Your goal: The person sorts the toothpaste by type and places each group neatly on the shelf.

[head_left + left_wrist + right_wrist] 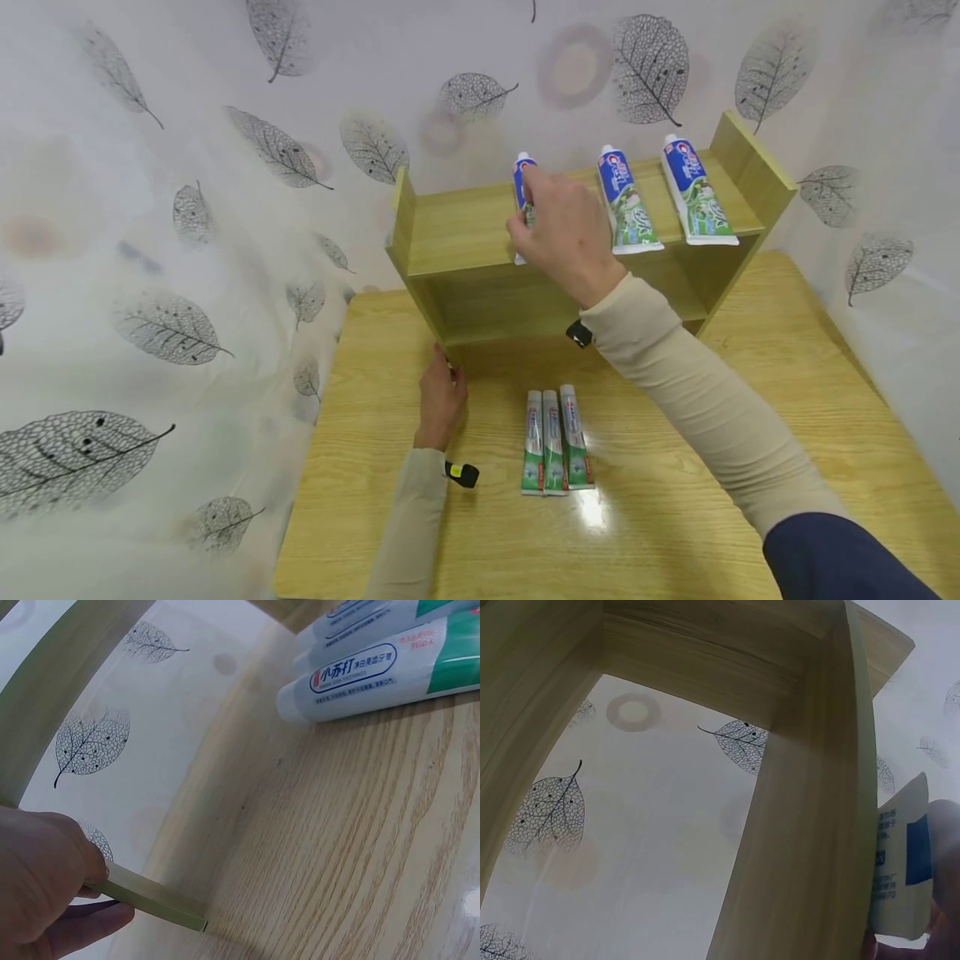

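My right hand (570, 229) grips a blue, white and green toothpaste tube (519, 177) on the top board of a small wooden shelf (457, 229). The hand covers much of this tube, whose white cap points to the back. In the right wrist view the tube's flat end (901, 862) stands against the board's edge, beside the fingers (946, 877). Two matching toothpaste tubes (628, 204) (697, 196) lie farther right on that board. Low at the shelf's left side, my left hand (441, 400) pinches the wooden side panel (161, 906) between thumb and fingers.
Three slimmer white and green toothpaste tubes (553, 442) lie side by side on the wooden table (360, 450), in front of the shelf. Raised side panels (750, 162) bound the top board at both ends. A leaf-patterned wall covering (187, 308) hangs behind and to the sides.
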`<state>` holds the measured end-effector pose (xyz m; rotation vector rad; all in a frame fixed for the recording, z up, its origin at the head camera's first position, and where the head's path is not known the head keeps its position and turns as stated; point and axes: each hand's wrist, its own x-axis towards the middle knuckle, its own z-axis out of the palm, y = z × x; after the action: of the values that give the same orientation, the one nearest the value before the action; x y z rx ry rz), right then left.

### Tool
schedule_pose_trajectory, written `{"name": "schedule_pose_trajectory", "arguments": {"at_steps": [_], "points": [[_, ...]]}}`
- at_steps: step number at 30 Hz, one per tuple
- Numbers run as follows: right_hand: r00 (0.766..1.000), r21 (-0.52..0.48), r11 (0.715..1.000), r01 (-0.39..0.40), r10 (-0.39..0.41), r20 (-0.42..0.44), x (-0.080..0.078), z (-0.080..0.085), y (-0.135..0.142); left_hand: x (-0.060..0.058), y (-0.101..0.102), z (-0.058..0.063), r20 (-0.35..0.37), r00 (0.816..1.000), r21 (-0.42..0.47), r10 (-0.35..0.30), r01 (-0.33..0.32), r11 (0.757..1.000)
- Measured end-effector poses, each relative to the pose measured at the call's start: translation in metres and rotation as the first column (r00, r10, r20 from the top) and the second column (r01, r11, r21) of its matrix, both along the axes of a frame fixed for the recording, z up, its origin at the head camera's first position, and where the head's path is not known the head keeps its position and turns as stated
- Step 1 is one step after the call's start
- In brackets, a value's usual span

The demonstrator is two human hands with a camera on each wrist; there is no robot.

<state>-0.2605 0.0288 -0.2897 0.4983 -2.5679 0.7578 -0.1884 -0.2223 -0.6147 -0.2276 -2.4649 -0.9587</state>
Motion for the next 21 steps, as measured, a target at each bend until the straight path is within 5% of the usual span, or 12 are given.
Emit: {"name": "schedule_pose_trajectory", "arguments": {"at_steps": [4,10,16,21], "points": [[1.0,-0.006,1.0,-0.01,0.01,-0.007,0.0,-0.002,0.001,-0.006,-0.005,-0.015,-0.007,1.0,-0.014,0.023,-0.023,1.0],[0.999,-0.016,1.0,-0.023,0.022,-0.032,0.001,-0.007,0.004,-0.009,-0.007,-0.021,-0.006,1.0,-0.029,0.029,-0.029,0.999],[0.997,-0.029,0.999,-0.014,0.012,-0.07,0.003,-0.008,0.008,-0.02,-0.016,-0.049,0.124,0.99,-0.036,0.072,-0.068,0.997],[0.989,-0.07,0.997,-0.019,0.009,-0.145,0.008,-0.007,0.011,-0.021,-0.016,-0.053,0.144,0.987,-0.038,0.078,-0.073,0.997]]}}
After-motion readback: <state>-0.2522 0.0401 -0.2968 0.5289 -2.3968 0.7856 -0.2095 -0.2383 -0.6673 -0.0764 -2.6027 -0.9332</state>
